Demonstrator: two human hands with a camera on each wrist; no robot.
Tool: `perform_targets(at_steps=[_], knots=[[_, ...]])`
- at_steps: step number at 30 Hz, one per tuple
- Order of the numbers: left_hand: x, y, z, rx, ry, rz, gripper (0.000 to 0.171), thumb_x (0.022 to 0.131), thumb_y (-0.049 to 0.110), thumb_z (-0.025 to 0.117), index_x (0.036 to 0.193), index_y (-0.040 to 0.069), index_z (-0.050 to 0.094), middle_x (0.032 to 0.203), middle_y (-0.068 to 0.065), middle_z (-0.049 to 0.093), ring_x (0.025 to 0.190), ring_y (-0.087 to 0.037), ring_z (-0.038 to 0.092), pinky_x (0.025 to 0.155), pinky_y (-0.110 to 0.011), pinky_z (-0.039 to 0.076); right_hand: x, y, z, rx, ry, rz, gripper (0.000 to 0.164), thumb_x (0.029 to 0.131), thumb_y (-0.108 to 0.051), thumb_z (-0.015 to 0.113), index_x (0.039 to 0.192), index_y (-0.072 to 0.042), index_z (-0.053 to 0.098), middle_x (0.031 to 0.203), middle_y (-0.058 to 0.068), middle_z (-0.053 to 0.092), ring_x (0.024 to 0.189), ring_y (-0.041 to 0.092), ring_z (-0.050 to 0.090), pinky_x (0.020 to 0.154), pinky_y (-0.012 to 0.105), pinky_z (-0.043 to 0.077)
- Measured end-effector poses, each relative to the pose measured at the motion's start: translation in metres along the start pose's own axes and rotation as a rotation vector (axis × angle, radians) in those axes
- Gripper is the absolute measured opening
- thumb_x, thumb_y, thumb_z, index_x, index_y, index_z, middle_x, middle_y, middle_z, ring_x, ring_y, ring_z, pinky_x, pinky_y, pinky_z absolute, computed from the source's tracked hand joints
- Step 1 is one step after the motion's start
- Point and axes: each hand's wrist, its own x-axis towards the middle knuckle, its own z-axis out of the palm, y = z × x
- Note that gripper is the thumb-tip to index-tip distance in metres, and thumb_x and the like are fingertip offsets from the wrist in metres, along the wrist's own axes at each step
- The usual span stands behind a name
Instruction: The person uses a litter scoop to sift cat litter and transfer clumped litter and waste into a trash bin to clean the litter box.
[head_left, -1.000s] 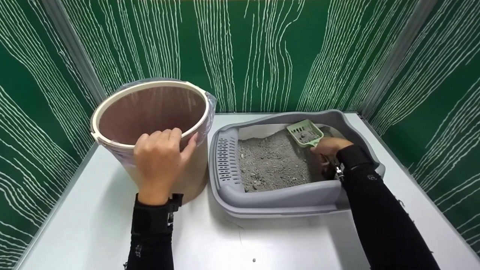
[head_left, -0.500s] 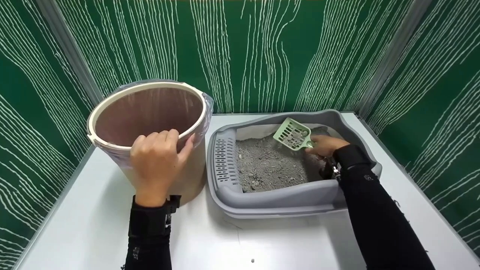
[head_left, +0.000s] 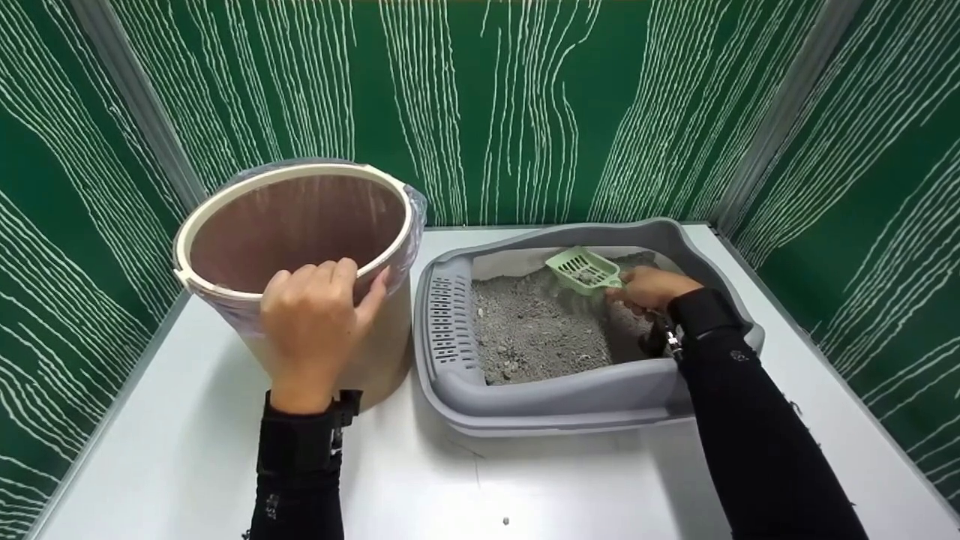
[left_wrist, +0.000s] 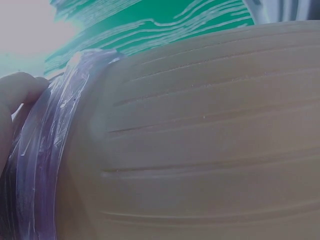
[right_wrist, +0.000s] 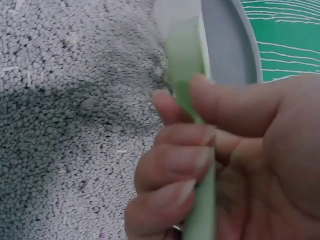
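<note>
My right hand [head_left: 654,289] grips the handle of a light green slotted litter scoop [head_left: 583,271]. In the right wrist view, the fingers and thumb are curled round the scoop's handle [right_wrist: 200,212]. A few clumps lie in the scoop, which hangs above grey cat litter [head_left: 536,322]; a faint haze of falling grains shows beneath. The litter fills much of a grey litter box [head_left: 555,409]. My left hand [head_left: 313,330] grips the near rim of a beige trash bin [head_left: 386,352], over its clear liner bag [left_wrist: 55,140]. The bin's bottom is hidden from view.
A slotted ledge [head_left: 452,322] forms the litter box's left side. Bin and box stand close together on a white table [head_left: 420,487]. Green walls with white lines [head_left: 510,112] enclose the back and sides. One small pellet [head_left: 506,520] lies near the front.
The scoop has moved left from the box's right side, tilted up, then flattened. It holds less litter than a second ago. My left hand keeps its grip on the bin rim.
</note>
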Motion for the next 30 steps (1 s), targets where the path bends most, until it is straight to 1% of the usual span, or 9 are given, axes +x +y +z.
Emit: perform_targets(at_steps=[3,5,8,12,19,22,26,30], knots=[[0.0001,0.0003,0.0002,0.000,-0.001,0.001,0.041,0.092,0.038,0.064,0.067,0.006,0.054,0.055,-0.008,0.049,0.049,-0.031,0.048,0.050,-0.040,0.031,-0.0034,-0.0019,-0.0013,0.071,-0.027,-0.021,0.034,0.105,-0.030,0.048,0.112,0.001,0.059,0.069,-0.002,0.046,0.056,0.008,0.039,0.052,0.023,0.035],[0.0003,0.0005,0.0004,0.002,-0.003,0.002,0.041,0.092,0.038,0.064,0.067,0.006,0.054,0.055,-0.008,0.049,0.049,-0.031,0.048,0.050,-0.040,0.031,-0.0051,-0.0028,-0.0029,0.101,-0.049,-0.049,0.041,0.107,-0.032,0.043,0.119,0.004,0.058,0.069,-0.003,0.043,0.055,0.008,0.037,0.051,0.023,0.034],[0.0012,0.0008,0.0002,-0.002,0.003,-0.001,0.041,0.092,0.038,0.064,0.067,0.007,0.054,0.054,-0.008,0.049,0.049,-0.031,0.048,0.051,-0.040,0.031,-0.0060,-0.0036,-0.0054,0.159,-0.080,-0.071,0.050,0.108,-0.033,0.036,0.129,0.010,0.052,0.067,-0.004,0.038,0.054,0.006,0.033,0.049,0.022,0.031],[0.0020,0.0004,-0.0003,-0.007,0.009,-0.004,0.041,0.092,0.037,0.065,0.066,0.007,0.053,0.054,-0.008,0.048,0.048,-0.031,0.048,0.051,-0.041,0.030,-0.0052,-0.0038,-0.0064,0.217,-0.084,-0.061,0.053,0.109,-0.034,0.033,0.131,0.012,0.047,0.066,-0.006,0.037,0.053,0.004,0.031,0.048,0.020,0.029],[0.0009,0.0000,0.0000,-0.004,0.003,0.004,0.042,0.092,0.038,0.065,0.066,0.007,0.052,0.054,-0.008,0.048,0.048,-0.031,0.048,0.050,-0.040,0.031,-0.0020,-0.0011,-0.0047,0.205,-0.075,-0.064,0.051,0.108,-0.032,0.036,0.134,0.010,0.048,0.067,-0.005,0.039,0.053,0.005,0.031,0.049,0.020,0.029],[0.0008,0.0000,0.0000,-0.002,-0.003,0.006,0.042,0.091,0.038,0.065,0.066,0.007,0.052,0.054,-0.008,0.047,0.048,-0.030,0.048,0.050,-0.040,0.030,-0.0011,0.0003,-0.0041,0.180,-0.068,-0.072,0.046,0.108,-0.029,0.038,0.131,0.009,0.050,0.068,-0.005,0.040,0.054,0.005,0.031,0.050,0.021,0.029],[0.0011,-0.0001,0.0002,0.000,-0.007,0.008,0.043,0.092,0.038,0.065,0.066,0.007,0.052,0.054,-0.008,0.048,0.048,-0.030,0.048,0.050,-0.040,0.031,-0.0002,0.0013,-0.0034,0.151,-0.044,-0.071,0.035,0.106,-0.024,0.046,0.124,0.005,0.051,0.069,-0.002,0.043,0.054,0.007,0.035,0.050,0.022,0.031],[0.0010,-0.0006,0.0001,0.004,-0.006,0.009,0.043,0.092,0.039,0.065,0.066,0.007,0.052,0.054,-0.008,0.047,0.048,-0.030,0.048,0.050,-0.040,0.030,0.0016,0.0010,-0.0024,0.115,-0.018,-0.080,0.036,0.103,-0.020,0.053,0.128,0.004,0.049,0.068,-0.001,0.047,0.055,0.008,0.040,0.050,0.023,0.034]])
